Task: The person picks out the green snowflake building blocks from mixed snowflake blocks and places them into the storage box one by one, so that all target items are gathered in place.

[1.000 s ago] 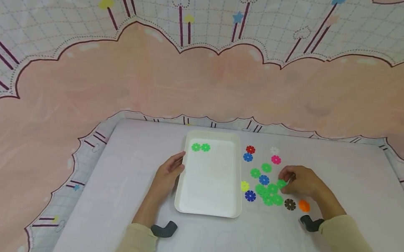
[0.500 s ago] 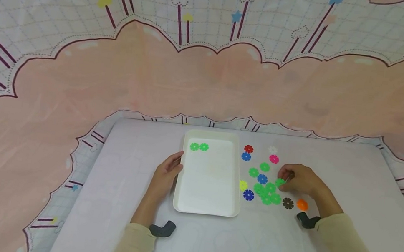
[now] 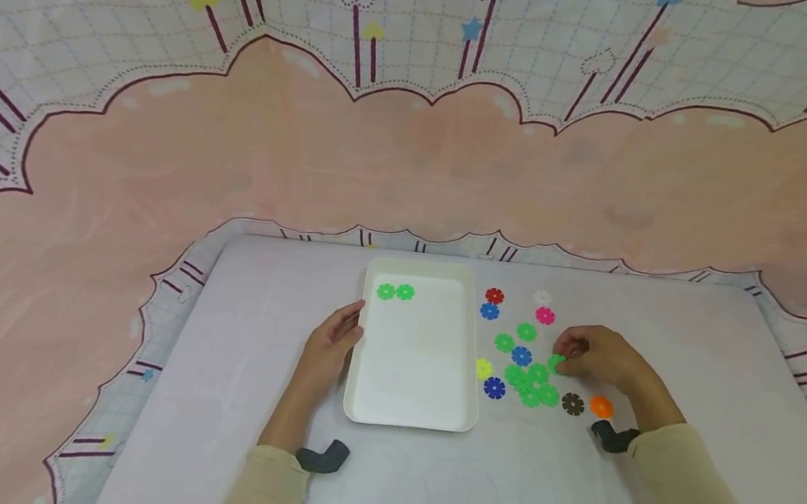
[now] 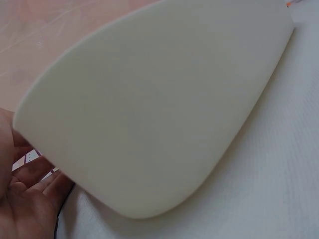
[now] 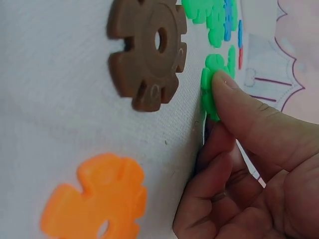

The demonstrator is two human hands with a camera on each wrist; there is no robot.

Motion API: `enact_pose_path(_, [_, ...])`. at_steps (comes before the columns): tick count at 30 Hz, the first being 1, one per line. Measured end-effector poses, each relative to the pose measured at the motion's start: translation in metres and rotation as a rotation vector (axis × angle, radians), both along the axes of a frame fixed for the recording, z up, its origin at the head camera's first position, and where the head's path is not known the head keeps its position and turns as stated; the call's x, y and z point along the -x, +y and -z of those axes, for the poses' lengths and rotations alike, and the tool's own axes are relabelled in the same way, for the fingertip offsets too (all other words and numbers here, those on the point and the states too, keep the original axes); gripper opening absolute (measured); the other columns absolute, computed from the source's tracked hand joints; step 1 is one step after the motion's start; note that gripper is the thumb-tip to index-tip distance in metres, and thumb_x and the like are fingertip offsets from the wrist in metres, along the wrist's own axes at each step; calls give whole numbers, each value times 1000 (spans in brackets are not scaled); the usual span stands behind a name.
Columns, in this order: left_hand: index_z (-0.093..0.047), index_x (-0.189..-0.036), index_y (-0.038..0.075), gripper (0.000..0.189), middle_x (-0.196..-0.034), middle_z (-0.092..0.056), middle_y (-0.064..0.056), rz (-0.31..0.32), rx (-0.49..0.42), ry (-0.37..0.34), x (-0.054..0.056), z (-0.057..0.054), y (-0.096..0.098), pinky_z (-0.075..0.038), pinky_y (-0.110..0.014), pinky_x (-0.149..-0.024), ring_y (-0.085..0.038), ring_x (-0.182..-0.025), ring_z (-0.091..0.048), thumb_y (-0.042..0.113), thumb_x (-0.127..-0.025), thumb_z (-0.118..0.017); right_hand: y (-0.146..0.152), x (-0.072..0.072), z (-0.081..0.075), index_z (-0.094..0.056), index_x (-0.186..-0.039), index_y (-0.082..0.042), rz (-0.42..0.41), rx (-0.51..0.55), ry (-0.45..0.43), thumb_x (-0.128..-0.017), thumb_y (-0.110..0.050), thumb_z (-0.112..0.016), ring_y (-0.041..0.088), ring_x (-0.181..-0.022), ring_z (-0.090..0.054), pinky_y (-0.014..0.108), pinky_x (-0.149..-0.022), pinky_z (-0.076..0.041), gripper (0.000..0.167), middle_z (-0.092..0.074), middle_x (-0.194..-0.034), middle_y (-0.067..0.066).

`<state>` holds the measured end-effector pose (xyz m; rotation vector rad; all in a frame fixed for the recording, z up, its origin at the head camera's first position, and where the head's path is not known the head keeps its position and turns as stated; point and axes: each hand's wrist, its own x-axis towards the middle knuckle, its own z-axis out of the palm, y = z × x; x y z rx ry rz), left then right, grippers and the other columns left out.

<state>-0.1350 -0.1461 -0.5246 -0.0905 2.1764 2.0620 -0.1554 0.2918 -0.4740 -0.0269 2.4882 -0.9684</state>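
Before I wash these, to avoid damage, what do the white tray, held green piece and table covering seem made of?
White tray: probably smooth, matte plastic, given its seamless surface and rounded corners.
Held green piece: probably smooth plastic, given its uniform colour and notched edge.
Table covering: apparently matte fabric, from its weave-like texture; fibre unclear.
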Motion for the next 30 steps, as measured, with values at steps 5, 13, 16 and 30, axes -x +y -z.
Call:
enact_pose_path(5, [-52, -149, 18, 45, -155, -51, -1, -6, 16, -1, -1, -2, -2, -39, -34, -120, -17, -146, -46, 13, -104, -57, -1, 0, 1, -70, -102, -10, 6, 20, 5, -86, -18, -82, 24, -95, -55, 31, -84, -48, 22, -64, -96, 5])
enact_pose_path(13, [-53, -148, 18, 45, -154, -51, -3, -12, 15, -6, -3, -4, -2, -39, -33, -120, -18, -145, -47, 12, -104, -57, -1, -2, 2, -71, -109, -5, 18, 66, -21, -91, -17, -77, 23, -93, -56, 29, -83, -50, 22, -64, -96, 6])
enact_pose_path(16, [-53, -148, 19, 45, -154, -52, -2, -14, 23, -17, -4, -4, -2, -39, -33, -120, -18, -145, -47, 14, -104, -58, -1, -3, 2, -72, -109, -3, 15, 89, -30, -93, -18, -75, 23, -92, -56, 29, -81, -50, 22, -65, -96, 7])
enact_pose_path(30, [-52, -149, 19, 45, -155, -50, 0, -3, 13, 1, -2, -2, 1, -40, -30, -119, -16, -146, -46, 13, -104, -57, -33, 7, -2, -62, -116, -3, 81, 174, -77, -103, -24, -62, 24, -92, -61, 25, -82, -55, 25, -62, -103, 12])
